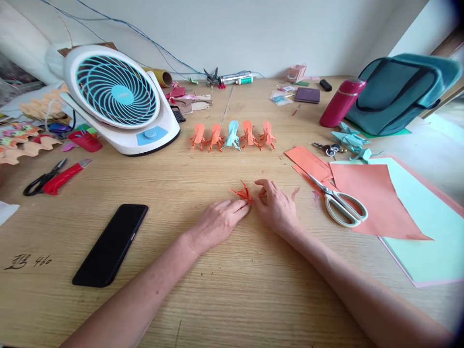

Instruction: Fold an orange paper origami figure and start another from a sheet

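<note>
Well in from the near edge of the desk (203, 314), the left hand (217, 220) lays fingers against one orange folded-paper figure (245, 194), probably to steady it, while the right hand (278, 209) curls just beside (I cannot tell whether either grips it). Nearer the far edge stand five paper creatures (232, 131), four orange and one blue, seemingly lined up clear of the hands.

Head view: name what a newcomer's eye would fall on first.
The big white-and-blue fan at upper left would likely catch the eye first. Next comes a row of five folded paper figures just above the picture's centre, four orange, the middle one blue. Below it, the left hand touches a small orange folded piece, the right hand close beside it.
</note>
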A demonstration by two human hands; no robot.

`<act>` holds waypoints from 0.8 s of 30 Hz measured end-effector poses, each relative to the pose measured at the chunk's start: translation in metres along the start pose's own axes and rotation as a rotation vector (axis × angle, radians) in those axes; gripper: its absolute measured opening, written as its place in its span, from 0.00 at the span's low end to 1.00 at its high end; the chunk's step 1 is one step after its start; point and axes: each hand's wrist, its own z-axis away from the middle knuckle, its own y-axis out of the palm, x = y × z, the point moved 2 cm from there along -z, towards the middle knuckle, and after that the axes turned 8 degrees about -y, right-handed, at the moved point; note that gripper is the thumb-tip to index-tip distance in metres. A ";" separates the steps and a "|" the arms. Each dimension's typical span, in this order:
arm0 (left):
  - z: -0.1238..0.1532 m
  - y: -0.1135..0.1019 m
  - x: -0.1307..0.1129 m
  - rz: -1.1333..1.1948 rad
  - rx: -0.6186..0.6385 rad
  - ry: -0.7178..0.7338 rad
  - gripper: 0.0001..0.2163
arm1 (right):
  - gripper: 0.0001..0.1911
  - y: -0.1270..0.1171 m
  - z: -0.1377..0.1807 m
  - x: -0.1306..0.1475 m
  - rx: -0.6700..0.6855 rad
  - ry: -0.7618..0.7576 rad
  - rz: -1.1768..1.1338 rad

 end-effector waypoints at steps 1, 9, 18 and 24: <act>0.000 0.000 0.000 -0.005 0.000 0.000 0.21 | 0.18 -0.001 -0.001 0.000 -0.006 0.000 0.021; -0.006 -0.001 -0.005 -0.008 0.040 -0.062 0.18 | 0.20 0.001 -0.002 0.000 -0.004 -0.025 0.068; 0.003 -0.002 0.002 0.178 -0.203 -0.212 0.25 | 0.16 -0.008 0.002 -0.017 -0.112 0.006 -0.345; 0.003 -0.002 0.006 0.309 -0.204 -0.298 0.14 | 0.11 -0.010 0.005 -0.016 -0.102 0.010 -0.344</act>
